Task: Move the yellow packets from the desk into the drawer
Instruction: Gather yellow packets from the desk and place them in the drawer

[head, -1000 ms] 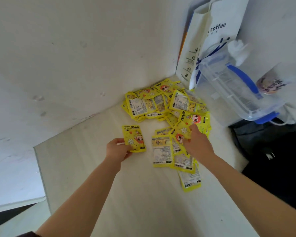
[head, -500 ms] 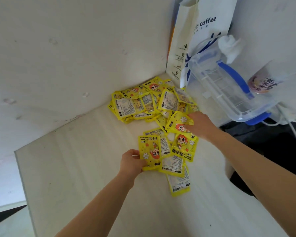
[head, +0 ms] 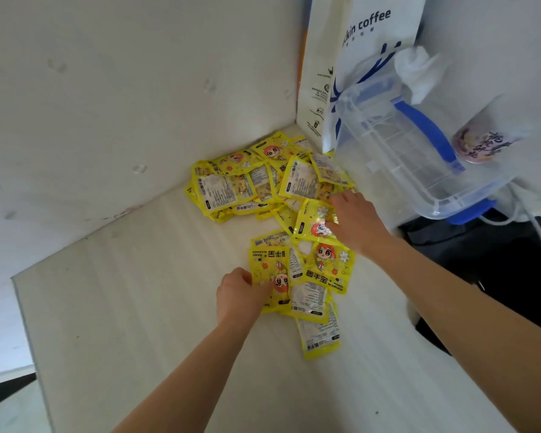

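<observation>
Dozens of yellow packets [head: 263, 185] lie heaped in the corner of the desk [head: 138, 307], above the middle of the frame, with a looser cluster trailing down toward lower centre. None has reached the drawer, which is nowhere in view.

The left hand [head: 239, 296], just below centre, is closed over the left edge of a face-up packet [head: 270, 276] at the near end of that cluster; it looks like a thumb-and-finger pinch, though the knuckles hide the fingertips. The right hand [head: 355, 218], right of centre, rests palm-down with fingers loosely spread over another packet [head: 314, 221] at the heap's lower edge; whether it grips or merely presses I cannot tell.

The packets look glossy and overlap like shingles, so lifting one by its edge will likely drag its neighbours, and a stray such as the lowest packet [head: 319, 335] could slide off the right edge of the desk into the dark gap there. Grabbing too many at once risks some slipping free mid-carry. The clear tub [head: 403, 145] and the paper bag [head: 356, 57] stand close on the upper right, so a wide sweep of the right hand could knock them.
</observation>
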Motion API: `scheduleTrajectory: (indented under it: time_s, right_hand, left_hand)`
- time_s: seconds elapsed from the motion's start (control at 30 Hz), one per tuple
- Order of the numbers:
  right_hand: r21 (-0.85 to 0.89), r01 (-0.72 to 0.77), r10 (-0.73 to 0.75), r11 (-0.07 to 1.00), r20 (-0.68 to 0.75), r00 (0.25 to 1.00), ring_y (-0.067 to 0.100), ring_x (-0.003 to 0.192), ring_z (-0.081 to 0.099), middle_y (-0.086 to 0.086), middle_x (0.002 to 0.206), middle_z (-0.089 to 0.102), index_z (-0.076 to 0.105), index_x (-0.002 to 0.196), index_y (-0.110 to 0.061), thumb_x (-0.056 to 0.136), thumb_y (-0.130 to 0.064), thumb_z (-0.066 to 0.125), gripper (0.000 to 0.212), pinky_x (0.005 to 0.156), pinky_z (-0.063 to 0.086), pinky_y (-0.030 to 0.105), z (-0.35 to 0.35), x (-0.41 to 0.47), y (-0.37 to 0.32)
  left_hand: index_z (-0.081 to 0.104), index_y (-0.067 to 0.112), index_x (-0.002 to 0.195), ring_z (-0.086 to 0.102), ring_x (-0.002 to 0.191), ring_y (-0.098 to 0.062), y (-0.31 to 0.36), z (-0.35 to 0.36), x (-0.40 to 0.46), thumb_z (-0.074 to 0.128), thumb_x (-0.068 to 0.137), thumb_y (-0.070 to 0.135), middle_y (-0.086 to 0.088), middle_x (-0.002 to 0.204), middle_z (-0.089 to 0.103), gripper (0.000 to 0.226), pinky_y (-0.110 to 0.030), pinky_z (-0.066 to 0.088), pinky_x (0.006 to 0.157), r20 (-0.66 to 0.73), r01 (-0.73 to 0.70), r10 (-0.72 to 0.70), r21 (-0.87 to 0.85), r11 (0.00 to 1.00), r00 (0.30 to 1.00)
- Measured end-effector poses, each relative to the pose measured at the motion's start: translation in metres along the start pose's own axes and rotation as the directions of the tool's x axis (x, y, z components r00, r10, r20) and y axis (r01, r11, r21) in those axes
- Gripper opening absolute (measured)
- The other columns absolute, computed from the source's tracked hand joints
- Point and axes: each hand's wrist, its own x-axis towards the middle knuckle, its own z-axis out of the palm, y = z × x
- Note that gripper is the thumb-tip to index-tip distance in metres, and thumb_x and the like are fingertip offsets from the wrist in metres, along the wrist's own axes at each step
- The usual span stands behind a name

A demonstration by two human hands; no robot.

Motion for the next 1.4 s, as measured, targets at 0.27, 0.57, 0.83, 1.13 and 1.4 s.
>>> scheduleTrajectory:
  time_s: [0.27,0.57,0.83,1.13,1.4]
  right_hand:
    - [0.034,0.025,-0.024,0.999,-0.014,1.000,0.033,0.110,0.051,0.012,0.125,0.046,0.043,0.131,-0.011,0.091,-0.027,0.059,0.046,0.083,0.046,0.042,0.004,-0.014,-0.001]
    - [-0.039,0.063,-0.061,0.997,0.049,0.997,0.037,0.139,0.023,0.004,0.154,0.031,0.044,0.133,-0.017,0.090,-0.030,0.061,0.048,0.108,0.027,0.048,0.012,-0.014,0.005]
    - [-0.055,0.099,-0.098,0.994,0.010,0.995,0.038,0.135,0.030,0.009,0.151,0.031,0.048,0.130,-0.013,0.088,-0.028,0.064,0.047,0.104,0.035,0.047,0.012,-0.013,0.004]
    - [0.045,0.055,-0.059,0.997,0.097,0.993,0.035,0.120,0.042,0.014,0.129,0.046,0.045,0.128,-0.012,0.088,-0.027,0.063,0.046,0.098,0.041,0.044,0.012,-0.008,0.003]
    - [0.559,-0.242,0.181,0.793,0.163,0.970,0.019,0.097,0.049,-0.002,0.110,0.050,0.043,0.124,-0.014,0.087,-0.031,0.067,0.047,0.074,0.037,0.029,0.010,-0.038,0.014]
  left_hand:
    - [0.059,0.009,0.084,0.058,0.073,-0.022,0.005,0.006,-0.005,0.075,0.075,0.019,-0.012,0.089,0.066,0.021,-0.032,0.046,0.060,-0.028,-0.002,-0.003,-0.170,0.985,1.000]
    - [0.057,0.014,0.083,0.069,0.081,-0.028,-0.002,0.004,-0.004,0.080,0.071,0.018,-0.010,0.087,0.070,0.027,-0.039,0.055,0.068,0.018,0.045,-0.042,-0.242,0.969,0.999]
    - [0.054,0.016,0.094,0.070,0.078,-0.025,-0.005,0.000,-0.002,0.078,0.074,0.011,-0.005,0.092,0.069,0.031,-0.034,0.055,0.065,0.024,0.068,-0.064,-0.346,0.936,0.998]
    - [0.067,0.017,0.103,0.070,0.076,-0.018,0.004,-0.004,0.002,0.073,0.079,0.008,0.000,0.090,0.072,0.027,-0.032,0.056,0.066,0.074,0.092,-0.069,-0.374,0.923,0.995]
    - [0.068,0.014,0.092,0.071,0.073,-0.023,0.016,-0.013,0.008,0.071,0.081,0.001,-0.007,0.087,0.073,0.017,-0.034,0.059,0.067,0.189,0.249,-0.175,-0.511,0.823,0.966]
